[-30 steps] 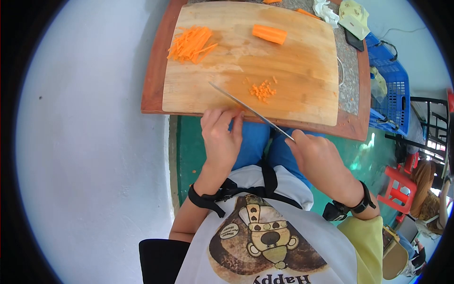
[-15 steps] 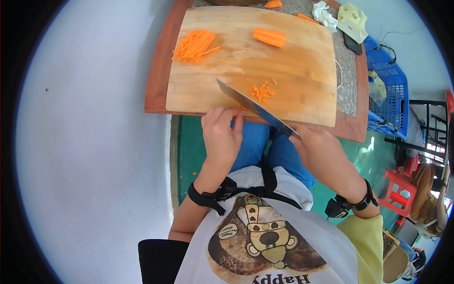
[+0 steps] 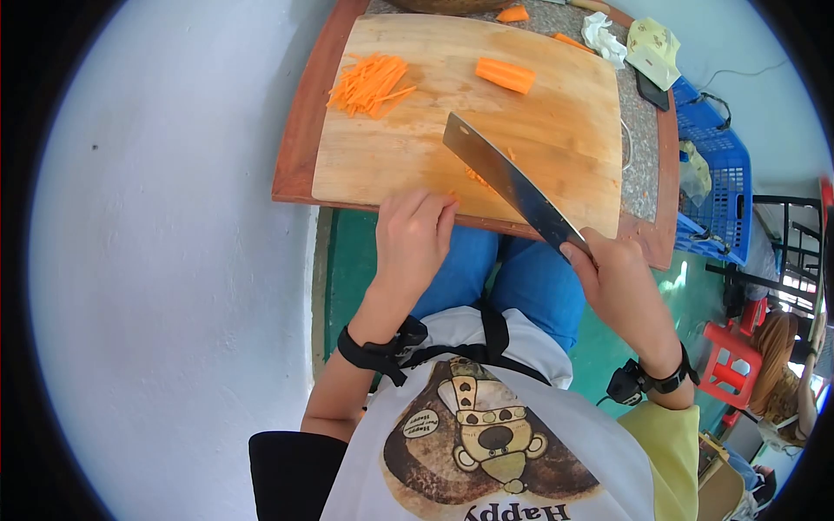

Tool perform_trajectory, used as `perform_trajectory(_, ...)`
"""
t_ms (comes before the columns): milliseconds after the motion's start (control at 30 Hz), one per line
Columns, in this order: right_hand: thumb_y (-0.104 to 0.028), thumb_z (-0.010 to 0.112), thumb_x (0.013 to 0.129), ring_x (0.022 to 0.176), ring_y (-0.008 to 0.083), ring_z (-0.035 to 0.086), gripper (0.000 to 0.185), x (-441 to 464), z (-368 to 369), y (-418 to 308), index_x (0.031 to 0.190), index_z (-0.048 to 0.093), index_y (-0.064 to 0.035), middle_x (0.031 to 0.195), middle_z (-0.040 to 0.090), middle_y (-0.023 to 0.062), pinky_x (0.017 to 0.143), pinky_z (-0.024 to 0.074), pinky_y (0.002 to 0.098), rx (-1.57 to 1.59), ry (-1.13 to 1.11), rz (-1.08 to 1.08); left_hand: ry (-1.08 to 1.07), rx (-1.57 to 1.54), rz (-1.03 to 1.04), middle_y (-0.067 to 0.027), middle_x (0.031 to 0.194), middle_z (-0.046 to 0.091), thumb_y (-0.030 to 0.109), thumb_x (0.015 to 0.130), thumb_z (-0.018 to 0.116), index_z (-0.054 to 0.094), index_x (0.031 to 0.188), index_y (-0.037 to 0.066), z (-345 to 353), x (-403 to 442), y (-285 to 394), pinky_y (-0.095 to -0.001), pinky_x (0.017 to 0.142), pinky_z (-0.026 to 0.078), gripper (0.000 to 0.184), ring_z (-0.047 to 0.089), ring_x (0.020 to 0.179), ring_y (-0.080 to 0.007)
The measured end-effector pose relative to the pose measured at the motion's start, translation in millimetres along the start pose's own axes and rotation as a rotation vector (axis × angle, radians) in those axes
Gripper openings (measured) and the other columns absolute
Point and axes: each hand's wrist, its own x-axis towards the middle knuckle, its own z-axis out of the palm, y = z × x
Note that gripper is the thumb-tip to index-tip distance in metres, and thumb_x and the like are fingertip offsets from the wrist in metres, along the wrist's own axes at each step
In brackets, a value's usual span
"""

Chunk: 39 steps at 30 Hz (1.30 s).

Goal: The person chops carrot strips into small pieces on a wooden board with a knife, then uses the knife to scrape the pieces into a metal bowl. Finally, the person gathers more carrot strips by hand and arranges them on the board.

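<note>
The right hand (image 3: 615,276) holds a knife (image 3: 519,184) (partly hiding carrot bits (image 3: 477,176)).

One camera, worn on the person's head, looks from above the near side of the broad, pale wooden cutting board (image 3: 373,156), forward and steeply down. It sits close enough that the whole board fits in the upper half. Below the board, the white T-shirt with a brown bear print (image 3: 499,443) fills the bottom foreground, its lettering upside down. The left hand (image 3: 413,230) and right hand (image 3: 617,269) come in at the board's near edge. The wide lens also takes in the plain whitish wall (image 3: 174,260) left of the board and the blue plastic basket (image 3: 736,195) to its right, bending lines outward and rounding off into black corners.
</note>
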Motion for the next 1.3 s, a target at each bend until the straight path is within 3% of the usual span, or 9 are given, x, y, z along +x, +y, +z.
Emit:
perform_trajectory(67, -0.007, 0.060, 0.084, 0.053, 0.0383, 0.052, 0.012, 0.0, -0.7, 0.9, 0.080, 0.057, 0.0045, 0.059, 0.053, 0.0226, 0.048, 0.0388, 0.0399, 0.012, -0.006, 0.006, -0.035, -0.016, 0.060, -0.0079, 0.072, 0.059, 0.005, 0.072, 0.068, 0.063, 0.076, 0.005, -0.6, 3.1, -2.5, -0.0360, 0.066, 0.041, 0.006, 0.056, 0.071, -0.0269)
perform_trajectory(267, -0.007, 0.061, 0.084, 0.052, 0.0368, 0.053, 0.012, -1.6, -5.3, 2.7, 0.082, 0.058, 0.0044, 0.059, 0.054, 0.0220, 0.048, 0.0389, 0.0397, 0.030, 0.008, 0.056, -0.055, -0.006, 0.107, -0.0078, 0.072, 0.058, 0.004, 0.071, 0.070, 0.064, 0.078, 0.003, 2.0, 11.8, -8.0, -0.0346, 0.064, 0.041, 0.009, 0.055, 0.069, -0.0253)
perform_trajectory(300, -0.010, 0.059, 0.085, 0.057, 0.0392, 0.055, 0.013, -1.1, -5.7, 1.4, 0.082, 0.057, 0.0028, 0.061, 0.055, 0.0224, 0.051, 0.0416, 0.0435, 0.015, -0.016, 0.067, -0.057, -0.008, 0.111, -0.0078, 0.072, 0.058, 0.004, 0.071, 0.070, 0.064, 0.078, 0.003, 3.3, 13.8, -7.8, -0.0346, 0.064, 0.041, 0.009, 0.055, 0.069, -0.0253)
perform_trajectory(433, -0.014, 0.058, 0.086, 0.060, 0.0413, 0.057, 0.016, -4.1, 5.9, 4.8, 0.080, 0.054, 0.0006, 0.062, 0.056, 0.0217, 0.053, 0.0444, 0.0479, 0.038, 0.031, -0.017, -0.049, -0.001, 0.085, -0.0077, 0.073, 0.058, 0.005, 0.072, 0.070, 0.065, 0.079, 0.003, 6.6, 17.8, -6.2, -0.0346, 0.065, 0.040, 0.008, 0.055, 0.070, -0.0256)
perform_trajectory(533, -0.015, 0.057, 0.087, 0.060, 0.0410, 0.056, 0.019, -6.7, 6.0, -3.2, 0.078, 0.051, -0.0002, 0.063, 0.057, 0.0206, 0.053, 0.0447, 0.0477, 0.012, -0.051, 0.080, -0.034, 0.010, 0.085, -0.0083, 0.074, 0.058, 0.005, 0.073, 0.069, 0.065, 0.080, 0.003, 3.1, 16.9, -1.7, -0.0345, 0.066, 0.041, 0.008, 0.055, 0.072, -0.0262)
perform_trajectory(1100, -0.015, 0.055, 0.089, 0.059, 0.0397, 0.056, 0.020, -8.9, 11.9, -14.6, 0.076, 0.047, -0.0013, 0.063, 0.056, 0.0194, 0.051, 0.0445, 0.0468, -0.013, -0.075, 0.090, 0.017, -0.137, -0.133, -0.0101, 0.076, 0.061, 0.002, 0.073, 0.068, 0.067, 0.082, 0.003, -0.3, 12.8, 3.8, -0.0348, 0.068, 0.044, 0.009, 0.056, 0.074, -0.0278)
perform_trajectory(1167, -0.015, 0.055, 0.089, 0.059, 0.0396, 0.056, 0.020, -9.2, 12.0, -15.4, 0.076, 0.047, -0.0013, 0.063, 0.056, 0.0193, 0.051, 0.0444, 0.0468, -0.028, -0.095, 0.102, 0.025, 0.059, -0.116, -0.0085, 0.079, 0.060, 0.006, 0.072, 0.071, 0.068, 0.084, 0.003, -2.5, 13.2, 3.4, -0.0349, 0.071, 0.042, 0.012, 0.055, 0.076, -0.0263)
perform_trajectory(1300, -0.015, 0.055, 0.089, 0.059, 0.0397, 0.056, 0.021, -9.6, 14.3, -16.1, 0.075, 0.046, -0.0012, 0.063, 0.056, 0.0189, 0.050, 0.0443, 0.0469, -0.021, -0.093, 0.094, -0.001, 0.052, -0.087, -0.0067, 0.080, 0.059, 0.009, 0.071, 0.073, 0.069, 0.085, 0.004, -1.3, 9.7, 2.9, -0.0347, 0.073, 0.040, 0.016, 0.054, 0.077, -0.0246)
